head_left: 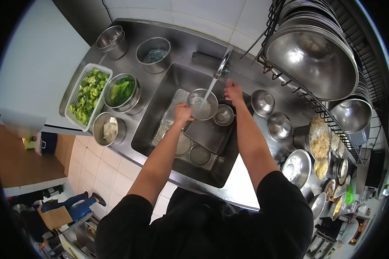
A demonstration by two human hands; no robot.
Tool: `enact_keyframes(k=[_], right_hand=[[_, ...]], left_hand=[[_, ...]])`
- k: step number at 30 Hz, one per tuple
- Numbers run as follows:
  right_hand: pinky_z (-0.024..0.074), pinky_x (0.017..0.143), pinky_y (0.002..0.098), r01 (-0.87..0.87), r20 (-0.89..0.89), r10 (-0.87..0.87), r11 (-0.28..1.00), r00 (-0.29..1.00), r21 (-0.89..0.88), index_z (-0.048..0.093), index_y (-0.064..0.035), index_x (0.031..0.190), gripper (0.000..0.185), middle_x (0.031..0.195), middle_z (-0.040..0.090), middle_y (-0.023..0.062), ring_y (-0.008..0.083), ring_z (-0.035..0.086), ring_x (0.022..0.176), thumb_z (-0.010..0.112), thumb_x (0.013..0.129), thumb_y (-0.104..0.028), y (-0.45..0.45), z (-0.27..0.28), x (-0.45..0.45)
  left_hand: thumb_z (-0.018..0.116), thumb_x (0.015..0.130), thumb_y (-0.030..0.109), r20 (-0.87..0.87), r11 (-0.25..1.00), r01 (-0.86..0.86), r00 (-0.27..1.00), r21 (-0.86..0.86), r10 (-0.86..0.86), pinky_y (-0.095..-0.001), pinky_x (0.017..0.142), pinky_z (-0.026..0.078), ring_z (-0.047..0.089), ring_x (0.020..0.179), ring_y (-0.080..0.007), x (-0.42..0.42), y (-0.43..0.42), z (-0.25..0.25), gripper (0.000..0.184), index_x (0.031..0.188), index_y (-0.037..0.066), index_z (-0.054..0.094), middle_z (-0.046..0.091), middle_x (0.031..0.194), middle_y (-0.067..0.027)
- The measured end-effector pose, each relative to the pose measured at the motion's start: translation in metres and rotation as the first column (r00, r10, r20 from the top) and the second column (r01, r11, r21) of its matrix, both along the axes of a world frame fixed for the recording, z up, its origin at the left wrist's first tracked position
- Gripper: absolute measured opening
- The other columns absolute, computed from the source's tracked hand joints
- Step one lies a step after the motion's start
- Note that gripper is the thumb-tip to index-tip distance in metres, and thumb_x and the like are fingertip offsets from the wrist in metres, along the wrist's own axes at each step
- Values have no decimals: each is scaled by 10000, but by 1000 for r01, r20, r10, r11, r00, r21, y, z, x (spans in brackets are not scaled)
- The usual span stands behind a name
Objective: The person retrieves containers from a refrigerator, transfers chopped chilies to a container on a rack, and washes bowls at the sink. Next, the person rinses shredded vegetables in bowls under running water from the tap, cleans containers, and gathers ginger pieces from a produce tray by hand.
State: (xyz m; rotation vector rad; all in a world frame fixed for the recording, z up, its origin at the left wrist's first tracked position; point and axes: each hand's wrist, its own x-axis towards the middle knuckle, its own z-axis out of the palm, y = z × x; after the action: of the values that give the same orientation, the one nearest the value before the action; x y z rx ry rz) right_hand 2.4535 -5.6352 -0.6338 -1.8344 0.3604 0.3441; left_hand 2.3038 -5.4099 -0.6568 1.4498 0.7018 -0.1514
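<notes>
Gripping bowl (206, 112) by its left rim with left hand (183, 113): fingers nearly closed, pinching the edge; too small to make out exact thumb placement. Holding it within sink (148, 139), toward the tap end, under tap (222, 68), with water (210, 90) falling straight into it. Mouth up, facing tap and camera; round, so with no one long axis to read; cannot tell any slight tilt. Holding right hand (233, 92) to the right of the stream, apart from bowl: fingers partly open, loosely bent, pointing toward tap, with nothing visible in grasp. Cannot tell whether brushing tap. In sink also, just beside bowl and below right hand: small bowl (223, 115); nearer the body, a dish (200, 156). On desk (183, 48), left of sink: pot (136, 100) of greens (122, 91), then basket (100, 98) of cut greens, white, long axis running slantwise away from the body. Right of sink: two metal bowls (279, 126), near each other. Above these: rack (299, 87), loaded with large bowls (313, 64).
</notes>
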Motion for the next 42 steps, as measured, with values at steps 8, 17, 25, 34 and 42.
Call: enact_keyframes(k=[8, 17, 25, 34, 42], right_hand=[[440, 428, 312, -4, -46, 2, 999, 999, -47, 673, -61, 920, 367, 731, 620, 25, 139, 543, 505, 612, 963, -420, 15, -7, 25], [452, 399, 321, 59, -18, -65, 965, 998, -254, 688, -39, 852, 307, 660, 623, 52, 160, 568, 464, 653, 941, -331, 24, -3, 35], [464, 407, 325, 37, -7, -40, 958, 999, -285, 693, -41, 865, 293, 675, 626, 54, 166, 569, 472, 653, 933, -323, 22, -5, 36], [468, 413, 330, 54, -19, -62, 957, 998, -287, 698, -36, 885, 286, 689, 634, 57, 165, 566, 477, 660, 933, -315, 23, 0, 35], [489, 435, 335, 48, -52, -65, 956, 997, -290, 706, -49, 895, 282, 708, 639, 48, 160, 567, 500, 666, 933, -326, 24, 3, 35]], left_hand=[[591, 847, 81, 32, 1000, 18, 999, 17, -18, -400, 595, 643, 678, 745, -239, -6, 4, 19, 171, 909, -68, 651, 633, 823, -125], [581, 848, 70, 16, 999, 28, 999, -21, -27, -416, 597, 645, 654, 714, -232, -5, -1, 14, 173, 928, -62, 662, 602, 799, -104], [567, 852, 70, -16, 995, 6, 1000, -102, -7, -422, 603, 648, 688, 800, -269, -11, -1, -6, 311, 1112, -94, 618, 649, 932, -148], [559, 851, 60, -59, 992, -4, 998, -129, -4, -422, 615, 654, 673, 832, -275, -15, 5, -19, 431, 1247, -108, 530, 633, 962, -154], [551, 842, 48, -50, 990, -51, 998, -130, 45, -414, 591, 654, 636, 780, -235, -18, 6, -32, 267, 1077, -74, 582, 580, 858, -108]])
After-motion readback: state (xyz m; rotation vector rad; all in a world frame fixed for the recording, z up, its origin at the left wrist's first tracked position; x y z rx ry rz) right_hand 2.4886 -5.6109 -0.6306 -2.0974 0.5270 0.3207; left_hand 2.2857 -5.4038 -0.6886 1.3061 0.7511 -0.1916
